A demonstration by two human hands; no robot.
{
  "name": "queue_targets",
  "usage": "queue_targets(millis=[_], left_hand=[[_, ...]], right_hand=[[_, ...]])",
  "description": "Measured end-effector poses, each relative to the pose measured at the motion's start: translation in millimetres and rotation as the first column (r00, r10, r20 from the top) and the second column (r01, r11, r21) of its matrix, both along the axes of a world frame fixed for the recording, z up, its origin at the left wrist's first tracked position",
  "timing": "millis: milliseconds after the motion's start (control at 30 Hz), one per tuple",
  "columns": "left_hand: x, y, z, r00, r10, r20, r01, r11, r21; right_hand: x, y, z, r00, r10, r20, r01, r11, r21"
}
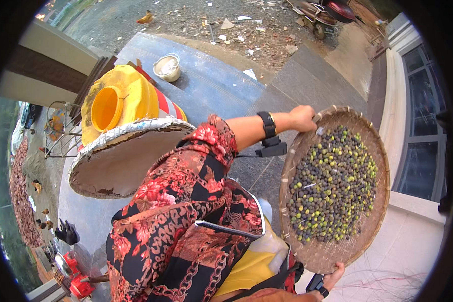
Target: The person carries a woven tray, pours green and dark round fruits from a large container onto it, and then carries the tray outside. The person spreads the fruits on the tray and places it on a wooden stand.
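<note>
A round woven bamboo winnowing tray (pixel 381 177) hangs tilted in front of me, held by both hands. A thick layer of small round fruits (pixel 332 185), some green and some dark, lies over its bottom. My left hand (pixel 302 118) grips the rim at the upper left of the tray. Farther down, my right hand (pixel 333 280) holds the rim at the bottom edge, its fingers partly hidden behind it. Both wrists carry black straps with small devices. Behind my left arm, a second round tray (pixel 124 166) with a white-wrapped rim leans against a yellow plastic barrel (pixel 137 88).
A bucket (pixel 167 68) with whitish contents stands on the paving. Rubble and scraps litter the ground beyond, near a chicken (pixel 145 17) and a wheeled cart (pixel 321 19). A windowed wall (pixel 421 124) rises at the right. A black glove (pixel 67 232) lies at lower left.
</note>
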State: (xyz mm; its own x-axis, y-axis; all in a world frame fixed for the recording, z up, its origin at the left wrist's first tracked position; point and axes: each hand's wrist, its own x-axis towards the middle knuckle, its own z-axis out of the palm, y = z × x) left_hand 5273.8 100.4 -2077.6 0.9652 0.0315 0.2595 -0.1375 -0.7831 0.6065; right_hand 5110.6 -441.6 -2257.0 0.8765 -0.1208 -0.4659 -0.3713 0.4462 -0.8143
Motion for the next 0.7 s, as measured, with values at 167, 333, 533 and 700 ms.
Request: queue_targets(millis=[167, 333, 533, 700], left_hand=[[1, -2, 11, 0.999, 0.018, -0.038, -0.015, 0.998, 0.069], [17, 3, -8, 0.998, 0.008, -0.065, -0.011, 0.999, -0.042], [37, 7, -24, 1.000, -0.004, -0.011, 0.004, 0.999, -0.043], [37, 8, -14, 0.997, -0.060, -0.055, 0.058, 0.998, -0.032]], right_hand=[[-1, -2, -1, 0.991, -0.126, -0.043, 0.119, 0.982, -0.146], [12, -16, -15, 0.999, -0.030, -0.027, 0.027, 0.994, -0.109], [24, -18, -26, 0.999, -0.027, -0.030, 0.027, 0.999, -0.021], [16, -24, -23, 0.998, -0.027, -0.059, 0.029, 0.999, 0.035]])
